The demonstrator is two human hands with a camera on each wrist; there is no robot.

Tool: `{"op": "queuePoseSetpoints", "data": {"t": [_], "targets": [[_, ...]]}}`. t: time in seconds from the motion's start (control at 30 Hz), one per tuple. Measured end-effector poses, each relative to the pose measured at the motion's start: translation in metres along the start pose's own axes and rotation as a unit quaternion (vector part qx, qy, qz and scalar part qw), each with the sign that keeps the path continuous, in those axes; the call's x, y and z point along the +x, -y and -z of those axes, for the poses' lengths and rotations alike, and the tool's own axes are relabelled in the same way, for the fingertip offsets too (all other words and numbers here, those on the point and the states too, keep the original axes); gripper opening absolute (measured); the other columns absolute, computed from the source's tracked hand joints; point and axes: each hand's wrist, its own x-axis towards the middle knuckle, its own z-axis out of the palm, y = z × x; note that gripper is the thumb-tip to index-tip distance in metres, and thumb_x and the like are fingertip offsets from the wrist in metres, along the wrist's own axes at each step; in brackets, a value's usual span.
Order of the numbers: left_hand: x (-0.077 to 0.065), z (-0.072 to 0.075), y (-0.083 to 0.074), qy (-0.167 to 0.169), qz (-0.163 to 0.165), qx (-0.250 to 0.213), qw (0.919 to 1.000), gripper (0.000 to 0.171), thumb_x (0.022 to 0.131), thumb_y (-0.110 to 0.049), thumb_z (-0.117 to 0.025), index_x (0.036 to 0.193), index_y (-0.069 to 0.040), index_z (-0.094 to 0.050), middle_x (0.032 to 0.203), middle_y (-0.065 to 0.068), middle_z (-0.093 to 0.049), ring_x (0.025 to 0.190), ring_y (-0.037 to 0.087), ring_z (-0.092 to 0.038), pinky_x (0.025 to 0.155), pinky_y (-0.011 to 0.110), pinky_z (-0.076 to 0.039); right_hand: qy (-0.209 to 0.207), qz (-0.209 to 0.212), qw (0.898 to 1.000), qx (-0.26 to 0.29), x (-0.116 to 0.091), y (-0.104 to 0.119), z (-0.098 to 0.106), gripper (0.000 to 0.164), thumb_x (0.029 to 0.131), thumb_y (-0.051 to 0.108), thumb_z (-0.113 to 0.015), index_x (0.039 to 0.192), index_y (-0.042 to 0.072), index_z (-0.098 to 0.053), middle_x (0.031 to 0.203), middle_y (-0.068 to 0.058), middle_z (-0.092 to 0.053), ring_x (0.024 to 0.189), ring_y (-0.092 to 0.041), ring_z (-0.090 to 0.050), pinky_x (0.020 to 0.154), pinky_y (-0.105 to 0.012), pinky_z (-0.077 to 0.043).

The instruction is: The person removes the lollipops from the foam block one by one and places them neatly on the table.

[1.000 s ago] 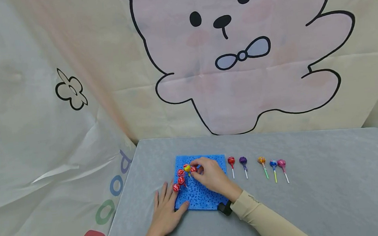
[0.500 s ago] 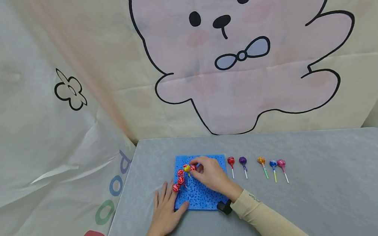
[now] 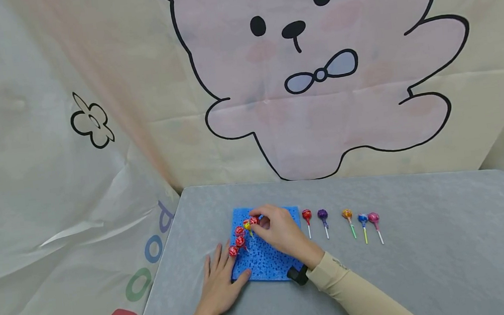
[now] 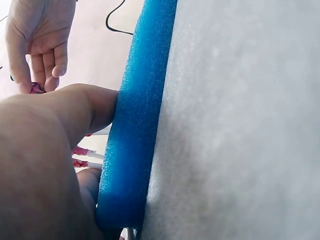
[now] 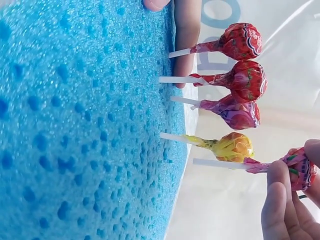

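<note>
My right hand (image 3: 281, 232) pinches a red-pink lollipop (image 5: 300, 170) by its wrapped head over the far left part of a blue foam block (image 3: 270, 261). In the right wrist view its white stick ends apart from the foam. Beside it a yellow lollipop (image 5: 235, 147) stands in the block. Further along stand a pinkish lollipop (image 5: 240, 112), a red lollipop (image 5: 248, 81) and another red lollipop (image 5: 242, 41). My left hand (image 3: 222, 280) rests with straight, spread fingers at the block's left edge, its thumb (image 4: 95, 105) touching the foam.
Right of the block, loose on the grey table (image 3: 444, 250), lie a red lollipop (image 3: 307, 214), a purple lollipop (image 3: 322, 214), an orange lollipop (image 3: 347, 213), a blue lollipop (image 3: 363, 218) and a pink lollipop (image 3: 374, 218). A printed cloth (image 3: 179, 149) hangs behind.
My right hand has risen slightly and shifted a little left, with the red-pink lollipop moving up in its fingers. The left hand stays at the foam's edge.
</note>
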Motion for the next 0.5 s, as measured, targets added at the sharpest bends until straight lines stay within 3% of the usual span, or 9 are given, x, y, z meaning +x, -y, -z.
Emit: {"op": "queuePoseSetpoints", "data": {"t": [0.3, 0.5], "targets": [[-0.001, 0.000, -0.002, 0.003, -0.001, -0.002, 1.0000, 0.086, 0.099, -0.068, -0.050, 0.164, -0.015, -0.034, 0.176, 0.004, -0.018, 0.163, 0.038, -0.007, 0.125, 0.068, 0.004, -0.005, 0.001, 1.000, 0.009, -0.006, -0.004, 0.006, 0.024, 0.093, 0.008, -0.077, 0.117, 0.005, -0.076, 0.104, -0.006, -0.073, 0.081, -0.017, -0.067, 0.071, -0.024, -0.058], [-0.001, 0.000, -0.001, 0.005, 0.005, -0.004, 1.0000, 0.086, 0.099, -0.070, -0.049, 0.165, -0.016, -0.033, 0.176, 0.004, -0.017, 0.163, 0.038, -0.006, 0.125, 0.069, 0.004, -0.017, -0.003, 1.000, -0.013, -0.009, -0.007, 0.014, 0.024, 0.094, 0.012, -0.078, 0.117, 0.008, -0.077, 0.106, -0.005, -0.073, 0.081, -0.013, -0.067, 0.071, -0.022, -0.057]]}}
